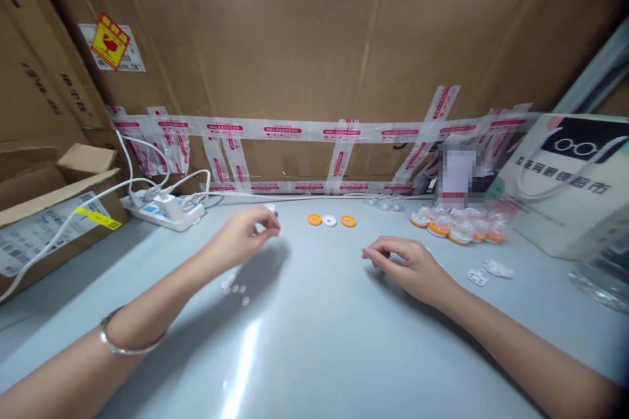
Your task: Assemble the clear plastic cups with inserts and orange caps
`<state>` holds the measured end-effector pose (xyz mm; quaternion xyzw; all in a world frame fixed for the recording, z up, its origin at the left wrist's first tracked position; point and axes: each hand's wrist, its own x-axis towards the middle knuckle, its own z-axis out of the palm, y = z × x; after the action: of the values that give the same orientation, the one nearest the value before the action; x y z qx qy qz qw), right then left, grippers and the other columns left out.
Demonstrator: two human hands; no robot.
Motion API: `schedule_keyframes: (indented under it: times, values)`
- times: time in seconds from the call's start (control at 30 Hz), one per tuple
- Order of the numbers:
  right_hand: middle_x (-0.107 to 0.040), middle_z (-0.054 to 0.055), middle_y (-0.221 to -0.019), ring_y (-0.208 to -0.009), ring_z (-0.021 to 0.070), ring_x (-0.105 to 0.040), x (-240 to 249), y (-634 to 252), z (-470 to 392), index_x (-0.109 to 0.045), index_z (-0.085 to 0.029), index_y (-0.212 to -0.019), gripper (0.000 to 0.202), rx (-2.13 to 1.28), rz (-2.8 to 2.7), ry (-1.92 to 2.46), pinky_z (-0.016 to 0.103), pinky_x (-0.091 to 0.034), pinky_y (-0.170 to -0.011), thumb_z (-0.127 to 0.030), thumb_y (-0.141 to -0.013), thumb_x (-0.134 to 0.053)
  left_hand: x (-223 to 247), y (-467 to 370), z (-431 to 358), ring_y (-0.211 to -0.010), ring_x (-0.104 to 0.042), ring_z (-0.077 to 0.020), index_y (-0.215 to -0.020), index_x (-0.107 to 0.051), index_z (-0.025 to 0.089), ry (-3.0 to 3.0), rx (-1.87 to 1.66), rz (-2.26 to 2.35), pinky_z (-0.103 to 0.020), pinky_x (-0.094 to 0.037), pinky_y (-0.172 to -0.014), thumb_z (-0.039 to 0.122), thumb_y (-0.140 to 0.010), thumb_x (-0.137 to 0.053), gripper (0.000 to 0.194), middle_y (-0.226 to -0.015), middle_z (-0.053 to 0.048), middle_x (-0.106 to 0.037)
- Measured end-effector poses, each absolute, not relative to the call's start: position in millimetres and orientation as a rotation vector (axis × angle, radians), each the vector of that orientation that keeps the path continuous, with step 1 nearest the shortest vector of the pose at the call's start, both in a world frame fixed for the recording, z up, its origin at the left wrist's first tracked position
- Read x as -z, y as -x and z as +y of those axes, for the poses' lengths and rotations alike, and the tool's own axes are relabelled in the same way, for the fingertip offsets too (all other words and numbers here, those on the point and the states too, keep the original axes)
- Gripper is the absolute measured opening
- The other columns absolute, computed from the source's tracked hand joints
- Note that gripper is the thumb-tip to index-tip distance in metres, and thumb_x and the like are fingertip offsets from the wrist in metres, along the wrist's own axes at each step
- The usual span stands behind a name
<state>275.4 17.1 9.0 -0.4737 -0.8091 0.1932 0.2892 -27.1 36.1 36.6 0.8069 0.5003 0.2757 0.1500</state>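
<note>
Near forearms point(150, 315) end in our loosely pinched left hand point(249, 233) and right hand point(401, 264), contents unclear; rings point(324, 222) lie far, between.

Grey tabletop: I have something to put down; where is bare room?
Widest: the tabletop between the forearms, right of the small white discs. Narrower: between left hand and right hand, nearer than the ring row. Crowded: the right, with orange-and-white pieces and loose white pieces near the paper bag, and the back left, around the power strip.

Taped cardboard point(295, 46) at the back, white power strip point(153, 209), glasses-printed bag point(557, 219) at right
</note>
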Motion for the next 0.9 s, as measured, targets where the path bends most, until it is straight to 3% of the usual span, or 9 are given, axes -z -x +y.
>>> schedule_keyframes:
  times: [0.3, 0.5, 0.6, 0.7, 0.9]
  values:
    - [-0.066, 0.002, -0.067, -0.061, 0.0129, -0.058, -9, -272, 14, -0.065, -0.018, -0.071, 0.031, -0.573, -2.151, 1.227, 0.023, -0.043, -0.059, -0.038, -0.085, -0.046, -10, -46, 32, -0.079, -0.058, -0.0178, -0.077, -0.065, 0.019, -2.439, -0.502, 1.088, -0.028, -0.045, -0.072, 0.018, -0.079, -0.053, 0.012, -0.084, -0.004, -0.063]
    - [-0.065, 0.002, -0.067, -0.062, 0.0133, -0.057, -7, -272, 13, -0.064, -0.018, -0.07, 0.031, -0.609, -2.182, 1.206, 0.023, -0.043, -0.059, -0.038, -0.086, -0.046, -12, -44, 34, -0.082, -0.058, -0.0177, -0.085, -0.065, 0.019, -2.407, -0.511, 1.08, -0.028, -0.045, -0.071, 0.025, -0.079, -0.056, 0.013, -0.089, -0.005, -0.063]
    - [-0.065, 0.002, -0.067, -0.064, 0.0134, -0.058, -7, -273, 12, -0.064, -0.019, -0.07, 0.031, -0.601, -2.189, 1.218, 0.023, -0.043, -0.06, -0.038, -0.086, -0.046, -32, -28, 35, -0.086, -0.058, -0.0179, -0.093, -0.063, 0.019, -2.361, -0.638, 1.173, -0.026, -0.045, -0.068, 0.032, -0.081, -0.054, 0.019, -0.096, -0.005, -0.064]
    - [-0.065, 0.001, -0.07, -0.064, 0.0136, -0.059, -9, -274, 12, -0.064, -0.019, -0.07, 0.03, -0.605, -2.177, 1.233, 0.023, -0.043, -0.06, -0.038, -0.085, -0.046, -56, 8, 37, -0.084, -0.059, -0.0172, -0.087, -0.065, 0.021, -2.384, -0.686, 1.343, -0.025, -0.044, -0.068, 0.035, -0.083, -0.05, 0.021, -0.094, -0.003, -0.066]
    - [-0.067, 0.002, -0.074, -0.069, 0.0153, -0.06, -12, -271, 11, -0.064, -0.02, -0.074, 0.028, -0.625, -2.161, 1.29, 0.024, -0.044, -0.057, -0.039, -0.084, -0.046, -64, 112, 48, -0.075, -0.061, -0.017, -0.078, -0.068, 0.026, -2.318, -0.076, 1.495, -0.024, -0.045, -0.067, 0.034, -0.077, -0.052, 0.018, -0.082, 0.0, -0.069]
